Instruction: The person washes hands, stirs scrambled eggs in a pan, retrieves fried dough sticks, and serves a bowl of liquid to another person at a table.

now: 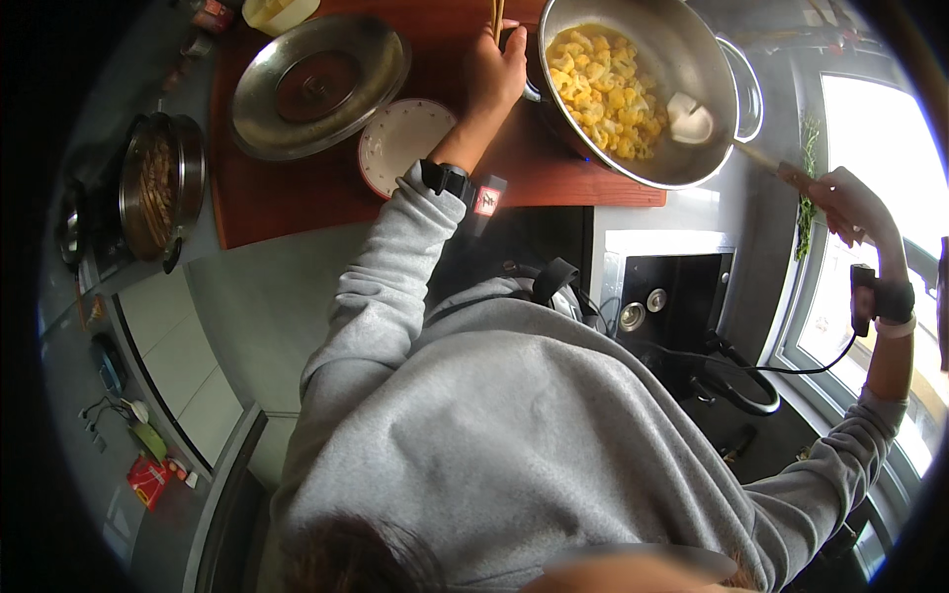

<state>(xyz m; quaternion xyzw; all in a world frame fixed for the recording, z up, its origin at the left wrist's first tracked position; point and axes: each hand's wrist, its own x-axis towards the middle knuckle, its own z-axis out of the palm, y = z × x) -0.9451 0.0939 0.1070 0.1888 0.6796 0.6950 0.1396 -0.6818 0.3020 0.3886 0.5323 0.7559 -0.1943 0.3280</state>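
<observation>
A deep steel wok (678,67) stands at the top, tilted, with yellow cauliflower florets (604,96) and some liquid gathered on its left side. My right hand (852,199) grips the wooden handle of a spatula (691,120), whose metal blade rests inside the wok on the right wall. My left hand (504,70) is closed around wooden chopsticks (497,13) beside the wok's left handle. Whether it also grips that handle, I cannot tell. A white patterned bowl (397,141) lies under my left forearm, and a steel lid with a glass centre (322,85) overlaps its edge.
The red-brown wooden board (274,200) carries the lid and bowl. Farther left sits a steel pan (159,185) of browned food. A sink (671,296) lies below the wok, beside a window (882,141). A cable (808,369) runs from my right wrist. A red packet (148,480) lies lower left.
</observation>
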